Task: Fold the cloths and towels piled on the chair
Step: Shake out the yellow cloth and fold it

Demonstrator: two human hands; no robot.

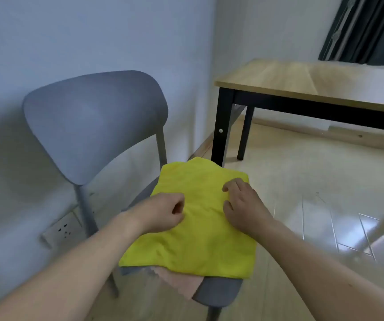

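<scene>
Folding task, head view. A yellow cloth (195, 218) lies spread over the seat of a grey chair (93, 121), covering most of it and overhanging the near and right edges. Beneath it, at the near edge of the seat, a corner of a pink towel (177, 282) shows; how many further pieces lie under the yellow cloth cannot be told. The task appears to be at an early stage: the yellow cloth lies as a flat sheet with no visible fold line, and the pink towel looks unfolded, so both remain to be done. No finished stack is visible. The left hand (163, 214) rests on the cloth's left part with its fingers curled under; whether it pinches fabric cannot be told. The right hand (242, 205) lies on the cloth's right part, fingers bent and fingertips pressing into the fabric. The cloth is bright yellow, soft and napped, with slightly wavy edges and shallow wrinkles.
</scene>
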